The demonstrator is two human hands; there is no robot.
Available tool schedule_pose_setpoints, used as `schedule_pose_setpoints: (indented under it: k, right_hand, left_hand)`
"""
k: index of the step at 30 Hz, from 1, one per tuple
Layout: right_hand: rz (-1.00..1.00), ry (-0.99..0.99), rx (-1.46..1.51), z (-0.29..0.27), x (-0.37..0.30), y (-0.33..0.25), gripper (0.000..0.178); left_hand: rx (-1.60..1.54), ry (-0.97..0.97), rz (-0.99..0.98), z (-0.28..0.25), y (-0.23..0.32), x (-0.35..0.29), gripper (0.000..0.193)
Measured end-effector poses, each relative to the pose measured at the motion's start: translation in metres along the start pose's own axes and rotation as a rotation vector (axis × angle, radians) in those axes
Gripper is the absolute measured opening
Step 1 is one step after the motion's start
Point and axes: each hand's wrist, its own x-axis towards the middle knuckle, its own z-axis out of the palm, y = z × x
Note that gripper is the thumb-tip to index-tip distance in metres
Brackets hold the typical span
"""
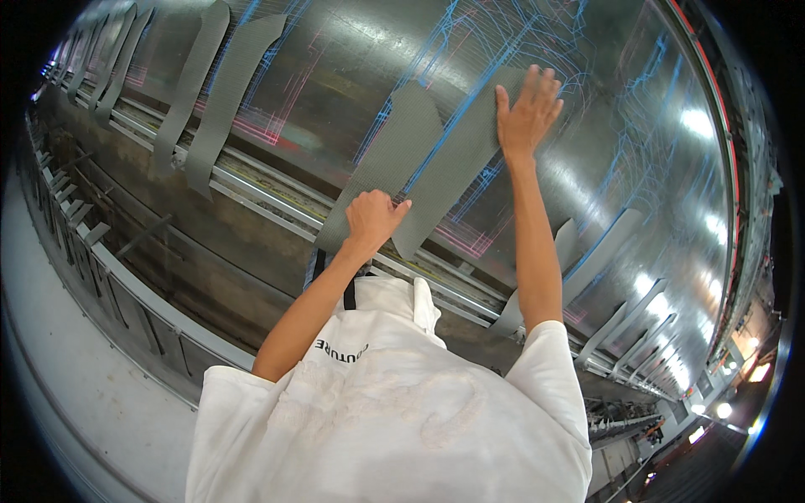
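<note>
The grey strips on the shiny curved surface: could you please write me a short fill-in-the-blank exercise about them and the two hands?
1. The right hand lies ____, palm down, on the upper end of a grey strip.
2. The left hand, lower down, is closed into a ____.
3. The thin lines on the shiny surface are pink and ____.
4. The person's shirt is ____.

Missing words: flat; fist; blue; white.
</note>
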Motion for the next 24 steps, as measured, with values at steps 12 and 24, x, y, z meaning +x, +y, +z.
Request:
schedule_pose_setpoints:
  k: [12, 24]
  right_hand:
    - [-0.139, -0.398, 0.254, -0.049, -0.152, -0.072, 0.079]
    - [-0.168, -0.514, 0.324, -0.097, -0.231, -0.102, 0.084]
  left_hand:
    - [-0.028, 0.502, 0.173, -0.029, -0.075, -0.019, 0.037]
    - [-0.287, 0.218, -0.032, -0.05, -0.108, 0.003, 0.027]
